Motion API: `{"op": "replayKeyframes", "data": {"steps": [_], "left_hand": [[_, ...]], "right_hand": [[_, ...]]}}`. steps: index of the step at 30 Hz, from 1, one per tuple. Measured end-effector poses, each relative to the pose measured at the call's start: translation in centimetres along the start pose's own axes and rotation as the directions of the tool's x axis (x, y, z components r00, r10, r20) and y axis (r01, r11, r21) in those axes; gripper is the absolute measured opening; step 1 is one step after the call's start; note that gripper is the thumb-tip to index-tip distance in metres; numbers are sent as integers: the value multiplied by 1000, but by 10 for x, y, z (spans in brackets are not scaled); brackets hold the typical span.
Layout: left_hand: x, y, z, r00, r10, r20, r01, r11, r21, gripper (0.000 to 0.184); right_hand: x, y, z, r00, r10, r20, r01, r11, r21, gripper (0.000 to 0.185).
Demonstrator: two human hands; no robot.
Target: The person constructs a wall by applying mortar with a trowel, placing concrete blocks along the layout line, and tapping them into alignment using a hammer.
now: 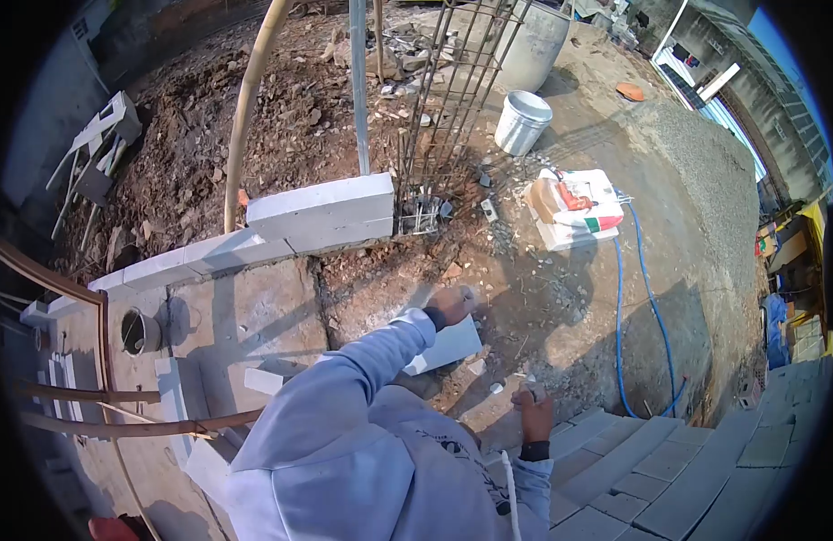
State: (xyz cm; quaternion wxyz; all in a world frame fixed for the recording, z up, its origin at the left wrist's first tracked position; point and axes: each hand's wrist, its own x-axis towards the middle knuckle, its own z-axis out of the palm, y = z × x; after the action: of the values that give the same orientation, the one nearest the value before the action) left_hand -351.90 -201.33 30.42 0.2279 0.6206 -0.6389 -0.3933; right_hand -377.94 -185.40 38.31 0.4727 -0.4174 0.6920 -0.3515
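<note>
My left hand is out in front of me, past a light grey block lying on the dirt. Its fingers look curled together, and whatever they may hold is too small to make out. Nearer my body on the right, my right hand is closed, fingers bent inward; I cannot make out what is in it. A small white chip lies on the ground just left of that hand. Both arms are in pale sleeves with dark cuffs.
A low block wall runs across the left, ending at a rebar cage. Beyond stand a white bucket and a bag with an orange tool. A blue hose trails down. Stacked blocks fill the lower right.
</note>
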Motion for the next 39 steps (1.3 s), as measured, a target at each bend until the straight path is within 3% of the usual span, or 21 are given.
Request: {"op": "replayKeyframes", "data": {"steps": [2,3,5,6,8,11,12,15,18,22,24,26,27,28,30,33,35,36,37,39], "left_hand": [[0,-14,-71,952,-134,-276,102,987,-127,32],[0,-36,-92,889,-118,-442,48,985,-166,29],[-17,-81,-123,819,-311,-482,150,927,-343,28],[-23,-122,-121,784,-339,-520,45,867,-497,27],[-71,-143,-131,685,-474,-554,69,798,-598,26],[-135,-179,-97,524,-705,-478,-46,537,-842,24],[-152,-196,-74,462,-775,-431,16,493,-870,24],[-184,-184,-28,308,-909,-282,-24,288,-957,27],[-178,-187,26,218,-962,-161,-197,118,-973,26],[-140,-191,57,38,-998,-53,-398,34,-917,22],[-116,-204,68,-48,-998,-27,-327,41,-944,21],[-82,-230,83,-133,-990,49,-298,-7,-954,21],[-61,-246,96,-69,-990,119,-502,-69,-862,21],[-42,-255,97,-62,-989,134,-467,-90,-880,21],[-2,-271,74,-42,-986,160,-415,-129,-901,21],[53,-294,76,73,-992,101,-415,-122,-902,21],[84,-307,95,134,-988,82,-433,-133,-891,20],[94,-309,103,139,-984,116,-419,-164,-893,20],[102,-309,111,139,-979,147,-406,-192,-893,20],[111,-309,129,155,-971,183,-436,-234,-869,19]], "right_hand": [[54,-7,12,988,-111,105,121,988,-95,19],[76,-15,24,972,-165,167,189,972,-137,20],[110,-35,52,958,-109,264,165,966,-201,19],[125,-45,66,949,-79,306,156,959,-236,19],[154,-59,98,872,-144,468,299,914,-275,20],[170,-99,158,764,-181,619,491,786,-376,20],[177,-107,177,733,-188,654,541,744,-392,21],[197,-135,228,648,-171,742,657,619,-431,24],[252,-137,282,611,-89,787,700,525,-484,28],[319,-158,392,511,-98,854,830,313,-461,34],[370,-161,459,497,-62,865,837,297,-460,36],[454,-136,531,471,-191,861,879,188,-439,42],[478,-133,563,513,-231,827,850,273,-451,43],[500,-130,591,565,-267,781,812,352,-467,44],[534,-129,637,626,-346,699,775,376,-508,48],[580,-121,670,756,-192,626,606,566,-559,50],[572,-129,678,796,-78,600,523,586,-618,49],[569,-130,683,808,-20,588,482,596,-642,49],[591,-121,685,713,43,700,453,732,-508,48],[620,-105,689,649,21,761,515,724,-459,40]]}}
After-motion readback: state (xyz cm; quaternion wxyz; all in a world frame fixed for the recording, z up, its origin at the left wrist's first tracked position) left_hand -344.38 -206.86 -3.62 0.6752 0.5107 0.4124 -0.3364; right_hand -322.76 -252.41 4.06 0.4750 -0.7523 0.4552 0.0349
